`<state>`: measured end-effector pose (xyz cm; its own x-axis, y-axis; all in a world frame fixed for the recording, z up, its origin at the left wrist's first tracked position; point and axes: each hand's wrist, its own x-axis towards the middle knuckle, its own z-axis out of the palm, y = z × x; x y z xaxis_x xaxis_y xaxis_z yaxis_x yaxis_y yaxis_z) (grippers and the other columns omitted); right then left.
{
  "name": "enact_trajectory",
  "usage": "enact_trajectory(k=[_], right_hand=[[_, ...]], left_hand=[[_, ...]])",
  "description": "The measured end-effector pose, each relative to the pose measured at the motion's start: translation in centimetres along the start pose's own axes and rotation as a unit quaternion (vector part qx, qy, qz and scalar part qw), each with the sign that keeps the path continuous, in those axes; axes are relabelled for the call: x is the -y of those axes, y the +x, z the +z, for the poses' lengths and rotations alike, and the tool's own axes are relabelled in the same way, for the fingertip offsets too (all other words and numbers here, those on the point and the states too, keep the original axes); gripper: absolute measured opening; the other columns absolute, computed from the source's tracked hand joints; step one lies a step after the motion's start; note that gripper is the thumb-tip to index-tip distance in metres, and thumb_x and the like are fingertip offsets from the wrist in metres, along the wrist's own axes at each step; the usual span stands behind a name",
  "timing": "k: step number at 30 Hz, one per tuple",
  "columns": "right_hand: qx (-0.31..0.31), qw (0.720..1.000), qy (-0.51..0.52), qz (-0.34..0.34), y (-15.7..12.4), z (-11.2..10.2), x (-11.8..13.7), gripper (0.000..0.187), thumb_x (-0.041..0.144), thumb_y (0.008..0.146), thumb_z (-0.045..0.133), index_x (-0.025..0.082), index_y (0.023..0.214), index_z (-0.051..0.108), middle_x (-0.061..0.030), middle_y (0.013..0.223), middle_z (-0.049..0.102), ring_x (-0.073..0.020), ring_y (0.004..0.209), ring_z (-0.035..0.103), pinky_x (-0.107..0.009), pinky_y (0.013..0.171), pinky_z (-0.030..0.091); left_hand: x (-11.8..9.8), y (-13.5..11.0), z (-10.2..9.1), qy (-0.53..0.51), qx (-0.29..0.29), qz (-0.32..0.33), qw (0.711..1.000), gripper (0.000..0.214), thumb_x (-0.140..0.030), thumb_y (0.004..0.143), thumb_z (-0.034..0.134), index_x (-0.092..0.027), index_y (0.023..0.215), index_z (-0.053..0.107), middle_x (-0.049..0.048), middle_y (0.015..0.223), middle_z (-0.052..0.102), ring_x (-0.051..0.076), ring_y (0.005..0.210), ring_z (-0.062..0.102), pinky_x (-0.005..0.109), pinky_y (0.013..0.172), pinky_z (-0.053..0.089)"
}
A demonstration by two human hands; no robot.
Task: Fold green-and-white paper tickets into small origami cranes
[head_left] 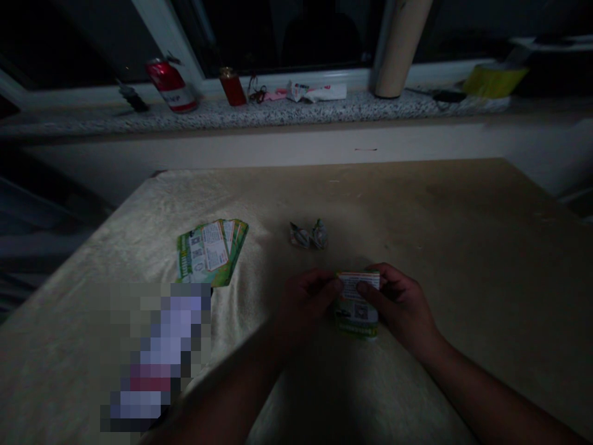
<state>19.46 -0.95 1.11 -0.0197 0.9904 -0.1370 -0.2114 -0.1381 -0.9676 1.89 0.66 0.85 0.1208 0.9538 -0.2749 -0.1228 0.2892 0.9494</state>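
Between my two hands is a green and white printed packet (357, 312) with a code square and small text on it. My left hand (311, 300) pinches its upper left edge. My right hand (404, 303) grips the upper right side, thumb on the front and fingers behind. The packet's top edge looks folded, though the dim light hides detail. Just beyond my hands lie two small folded pieces (309, 235) of similar green and silvery material. A fanned stack of green printed packets (210, 250) rests on the table to the left.
A blurred-out device (162, 352) lies at the left front of the cloth-covered table (417, 210). On the stone windowsill (208, 117) behind stand a red can (171, 86), a red lighter-like object (232, 88), a crumpled tube (319, 92), a tall cardboard roll (402, 49) and a yellow item (493, 80).
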Motion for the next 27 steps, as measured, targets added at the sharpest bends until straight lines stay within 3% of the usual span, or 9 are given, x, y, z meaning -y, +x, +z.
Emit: enact_trajectory(k=[10,27], right_hand=[[0.006,1.000,-0.009,0.003,0.06,-0.08,-0.20,0.026,0.040,0.077,0.086,0.021,0.079,0.068,0.0000,0.070,0.073,-0.0155,0.060,0.066,-0.027,0.056,0.054],[-0.005,1.000,0.014,0.025,0.04,-0.07,-0.28,0.026,0.038,0.075,0.088,0.021,0.080,0.069,0.0002,0.071,0.074,-0.0149,0.060,0.067,-0.026,0.057,0.055]], left_hand=[[-0.28,0.16,0.05,0.012,-0.020,0.004,1.000,0.024,-0.038,0.072,0.083,-0.016,0.080,0.077,0.0030,0.074,0.076,0.017,0.067,0.068,0.026,0.064,0.056],[-0.39,-0.09,-0.09,0.019,-0.002,0.001,1.000,0.025,-0.039,0.076,0.081,-0.015,0.082,0.079,0.0040,0.074,0.077,0.017,0.067,0.068,0.026,0.063,0.055]])
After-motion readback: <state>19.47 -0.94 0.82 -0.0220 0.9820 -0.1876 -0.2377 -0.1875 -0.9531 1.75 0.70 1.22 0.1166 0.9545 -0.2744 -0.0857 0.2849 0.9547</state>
